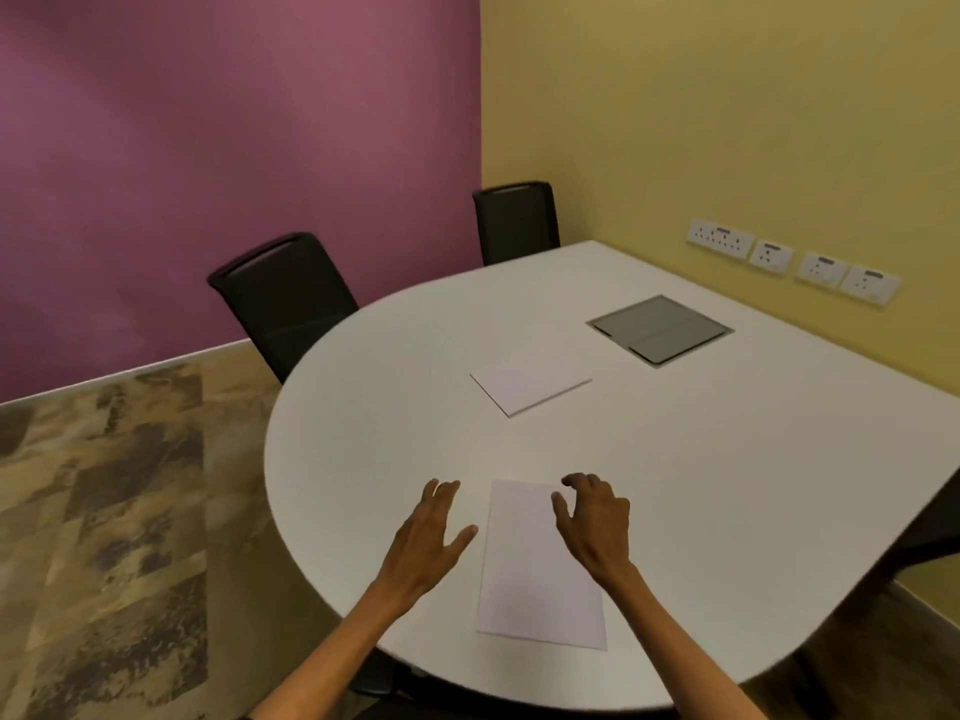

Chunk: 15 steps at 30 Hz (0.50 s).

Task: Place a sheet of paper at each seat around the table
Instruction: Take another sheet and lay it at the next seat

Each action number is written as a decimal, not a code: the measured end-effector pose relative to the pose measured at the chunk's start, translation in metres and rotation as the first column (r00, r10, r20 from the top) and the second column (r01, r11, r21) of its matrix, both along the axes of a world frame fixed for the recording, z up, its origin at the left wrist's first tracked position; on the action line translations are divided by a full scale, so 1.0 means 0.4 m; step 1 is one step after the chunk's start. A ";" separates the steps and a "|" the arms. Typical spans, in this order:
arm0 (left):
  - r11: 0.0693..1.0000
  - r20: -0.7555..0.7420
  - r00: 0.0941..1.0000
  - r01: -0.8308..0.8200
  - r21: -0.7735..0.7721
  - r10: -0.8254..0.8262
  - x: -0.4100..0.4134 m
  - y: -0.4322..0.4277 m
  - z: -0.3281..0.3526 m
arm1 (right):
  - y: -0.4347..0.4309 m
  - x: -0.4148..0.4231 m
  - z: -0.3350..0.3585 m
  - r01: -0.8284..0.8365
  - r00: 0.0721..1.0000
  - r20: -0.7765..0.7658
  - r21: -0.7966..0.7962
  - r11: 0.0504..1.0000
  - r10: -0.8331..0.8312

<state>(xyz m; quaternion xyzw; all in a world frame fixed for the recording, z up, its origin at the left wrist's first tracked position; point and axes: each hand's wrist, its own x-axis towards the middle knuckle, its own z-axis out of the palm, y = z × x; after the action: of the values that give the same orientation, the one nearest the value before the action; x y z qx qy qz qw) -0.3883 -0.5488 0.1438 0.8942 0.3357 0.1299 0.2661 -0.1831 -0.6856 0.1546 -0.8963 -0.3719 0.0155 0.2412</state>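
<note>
A single white sheet of paper (535,569) lies flat on the white table (374,407) near its front rounded edge. My left hand (431,532) hovers just left of the sheet, fingers spread, holding nothing. My right hand (595,517) is over the sheet's upper right corner with its fingers curled and apart, holding nothing. A small stack of white paper (530,381) rests in the middle of the table, beyond both hands.
Two black chairs stand at the far side, one (283,298) by the purple wall and one (514,220) in the corner. A grey cable hatch (660,328) is set into the tabletop. Wall sockets (789,259) line the yellow wall. A dark chair edge (940,517) shows at right.
</note>
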 end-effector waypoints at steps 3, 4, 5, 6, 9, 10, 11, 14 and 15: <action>0.997 -0.035 0.999 -0.017 0.073 0.019 -0.041 0.028 0.039 | 0.036 -0.054 0.038 -0.030 0.998 0.045 -0.043 0.999 0.032; 0.996 -0.043 0.999 -0.024 0.083 0.028 -0.058 0.042 0.050 | 0.051 -0.072 0.047 -0.044 0.998 0.046 -0.051 0.998 0.047; 0.996 -0.047 0.998 -0.031 0.087 0.035 -0.078 0.059 0.060 | 0.069 -0.090 0.056 -0.057 0.997 0.045 -0.055 0.997 0.059; 0.995 -0.047 0.998 -0.038 0.089 0.042 -0.100 0.078 0.069 | 0.089 -0.107 0.063 -0.065 0.997 0.043 -0.056 0.996 0.067; 0.993 -0.054 0.997 -0.057 0.101 0.063 -0.180 0.147 0.079 | 0.159 -0.165 0.081 -0.075 0.996 0.043 -0.050 0.996 0.077; 0.993 -0.068 0.996 -0.056 0.102 0.063 -0.212 0.174 0.078 | 0.181 -0.191 0.085 -0.074 0.996 0.036 -0.048 0.996 0.076; 0.993 -0.081 0.995 -0.057 0.107 0.066 -0.245 0.200 0.075 | 0.203 -0.218 0.084 -0.069 0.997 0.026 -0.042 0.997 0.071; 0.993 -0.104 0.993 -0.048 0.106 0.059 -0.345 0.292 0.062 | 0.273 -0.302 0.073 -0.031 0.999 0.010 -0.023 0.999 0.031; 0.994 -0.107 0.993 -0.042 0.106 0.053 -0.365 0.316 0.060 | 0.287 -0.321 0.069 -0.021 1.000 0.011 -0.028 0.999 0.021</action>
<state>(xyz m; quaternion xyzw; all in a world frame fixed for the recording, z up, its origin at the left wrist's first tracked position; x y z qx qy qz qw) -0.5344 -0.4223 0.1679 0.9042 0.3639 0.1043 0.1977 -0.3115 -0.5707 0.1823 -0.8956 -0.3824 0.0180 0.2264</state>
